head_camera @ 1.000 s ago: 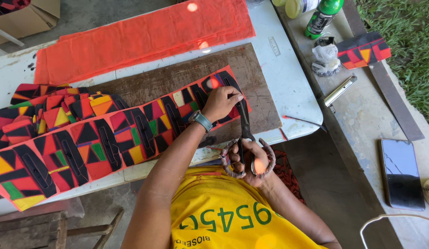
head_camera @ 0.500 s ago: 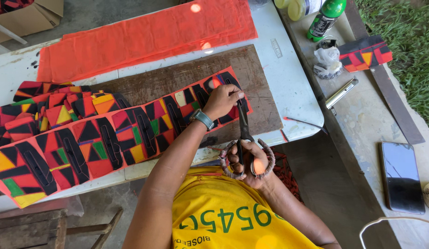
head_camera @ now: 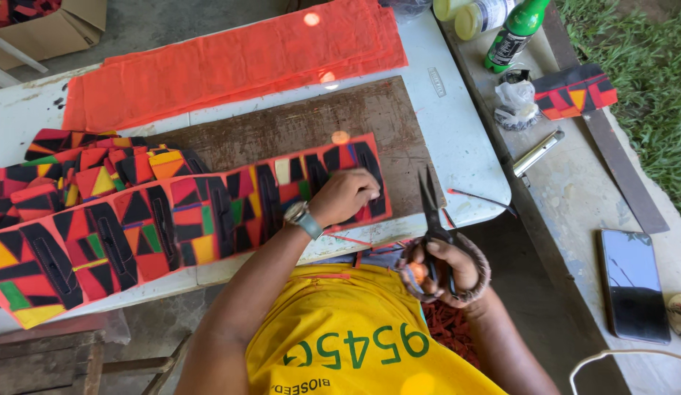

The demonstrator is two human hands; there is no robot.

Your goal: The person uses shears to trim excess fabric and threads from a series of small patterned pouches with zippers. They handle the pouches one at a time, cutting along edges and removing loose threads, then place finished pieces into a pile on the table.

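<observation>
At table edge, left hand (head_camera: 345, 196) flat on patterned strip (head_camera: 187, 219), right hand (head_camera: 443, 267) grasping scissors (head_camera: 432, 212).

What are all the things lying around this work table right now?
patterned fabric strip: one, red, black and yellow, across the table front
plain fabric stack: one, orange-red, table's far edge
wooden board: one, brown, under the strip
table: one, white
bottle: one, green, on the bench at upper right
metal tube: one, silver, on the bench
phone: one, black, on the bench
scissors: one, black, in right hand
left hand: pressing on the strip, wearing a watch
right hand: gripping the scissors' handles
</observation>
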